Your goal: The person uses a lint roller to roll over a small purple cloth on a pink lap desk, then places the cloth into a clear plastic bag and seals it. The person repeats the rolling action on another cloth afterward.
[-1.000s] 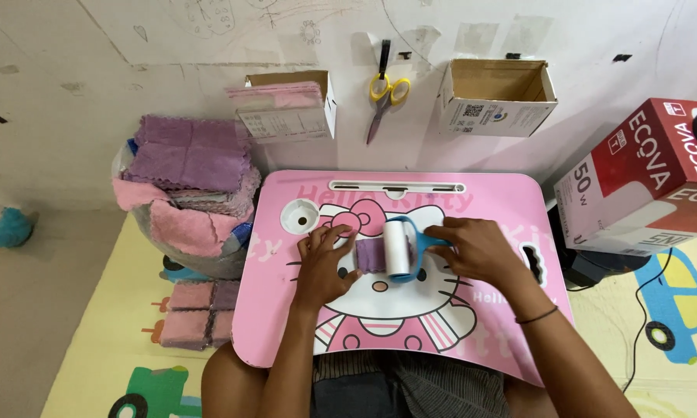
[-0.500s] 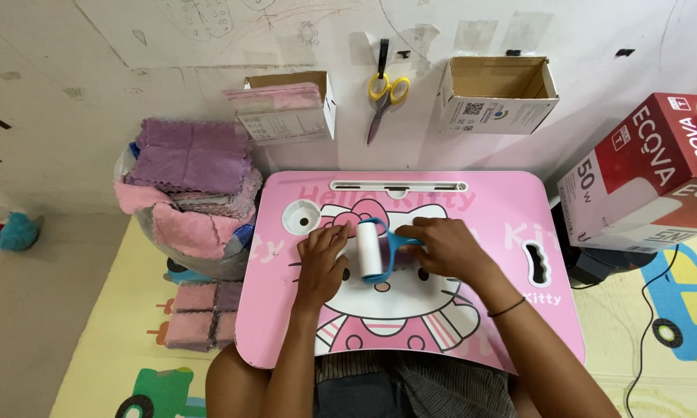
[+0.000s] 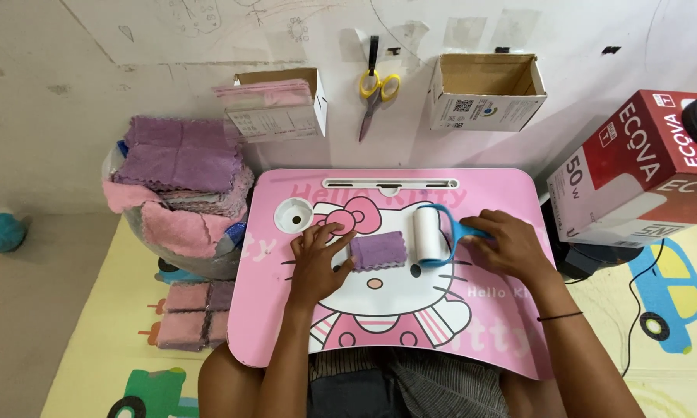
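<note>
the lint roller has come off the small purple cloth since a moment ago, when it sat on top of it under both hands; now it rests on the table just to the right of the cloth, near but not on it. that reads as the end of a rolling pass, with the cloth lying flat and uncovered again.

the right hand is closed around the roller's blue handle, fingers wrapped over it. the left hand lies flat and spread, fingertips pressing the cloth's left edge to pin it down; it grips nothing.

the table is a small pink lap table with a cartoon cat print, a round cup hole at its upper left and a slot along the far edge. to its left a heap of purple and pink cloths fills a basket, with more folded ones on the floor mat below. on the white wall hang two cardboard boxes, one holding pink cloths and one that looks empty, with yellow-handled scissors between them. a red and white carton stands at the right.
</note>
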